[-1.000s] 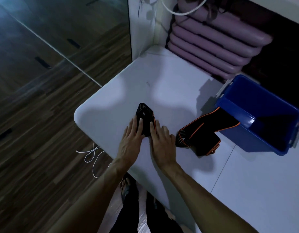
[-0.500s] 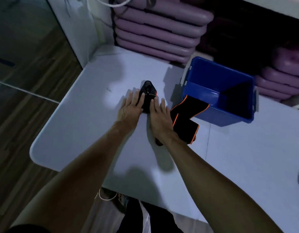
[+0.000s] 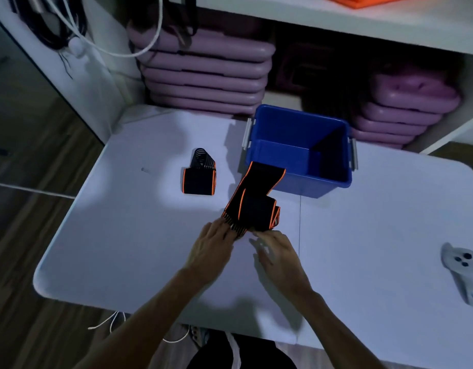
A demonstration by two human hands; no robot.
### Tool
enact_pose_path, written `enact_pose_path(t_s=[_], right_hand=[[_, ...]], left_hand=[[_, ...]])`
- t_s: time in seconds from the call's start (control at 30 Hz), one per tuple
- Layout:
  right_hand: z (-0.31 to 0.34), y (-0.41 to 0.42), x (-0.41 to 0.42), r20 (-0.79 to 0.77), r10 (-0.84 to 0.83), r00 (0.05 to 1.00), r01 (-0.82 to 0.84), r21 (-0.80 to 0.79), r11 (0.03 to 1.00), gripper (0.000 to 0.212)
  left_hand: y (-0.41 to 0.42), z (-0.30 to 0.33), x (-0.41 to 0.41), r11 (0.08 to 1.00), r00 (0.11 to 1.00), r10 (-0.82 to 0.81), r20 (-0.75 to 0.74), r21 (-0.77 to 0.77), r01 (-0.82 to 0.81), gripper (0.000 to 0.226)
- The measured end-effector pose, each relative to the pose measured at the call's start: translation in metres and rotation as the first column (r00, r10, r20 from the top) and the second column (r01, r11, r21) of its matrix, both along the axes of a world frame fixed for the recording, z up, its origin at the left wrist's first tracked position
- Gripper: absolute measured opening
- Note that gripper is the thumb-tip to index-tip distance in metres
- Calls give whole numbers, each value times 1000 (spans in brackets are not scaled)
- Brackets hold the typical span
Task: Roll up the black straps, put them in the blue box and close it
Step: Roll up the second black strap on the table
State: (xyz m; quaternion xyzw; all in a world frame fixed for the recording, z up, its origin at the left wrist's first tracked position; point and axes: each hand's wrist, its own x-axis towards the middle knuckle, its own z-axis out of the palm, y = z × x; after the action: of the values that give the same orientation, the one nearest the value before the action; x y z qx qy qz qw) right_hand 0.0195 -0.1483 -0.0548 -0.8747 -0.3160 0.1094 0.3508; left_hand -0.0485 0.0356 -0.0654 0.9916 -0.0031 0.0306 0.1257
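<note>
A rolled black strap with orange edging point(image 3: 199, 177) lies alone on the white table point(image 3: 128, 235), left of the blue box point(image 3: 299, 147). The box stands open with no lid on it. A second, loose black strap point(image 3: 254, 201) leans with its far end against the box's front wall and lies folded on the table. My left hand point(image 3: 212, 249) pinches that strap's near end. Beside it, my right hand point(image 3: 276, 253) has its fingertips at the same end; blur hides whether it grips.
A white hand controller point(image 3: 463, 272) lies at the table's right edge. Stacks of purple mats point(image 3: 203, 73) fill the shelf behind the box, with more mats point(image 3: 405, 107) at the right. White cables point(image 3: 107, 46) hang at the back left. Wooden floor lies to the left.
Both hands have left the rolled strap, which now lies by itself, and moved right and nearer to the loose strap's near end. The camera view has swung right.
</note>
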Motion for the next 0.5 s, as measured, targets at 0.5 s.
enact_pose_path(t_s=[0.5], right_hand=[[6, -4, 27, 119, 309, 944, -270, -260, 927, 32]], left_hand=[[-39, 151, -58, 536, 961, 72, -267, -802, -263, 6]])
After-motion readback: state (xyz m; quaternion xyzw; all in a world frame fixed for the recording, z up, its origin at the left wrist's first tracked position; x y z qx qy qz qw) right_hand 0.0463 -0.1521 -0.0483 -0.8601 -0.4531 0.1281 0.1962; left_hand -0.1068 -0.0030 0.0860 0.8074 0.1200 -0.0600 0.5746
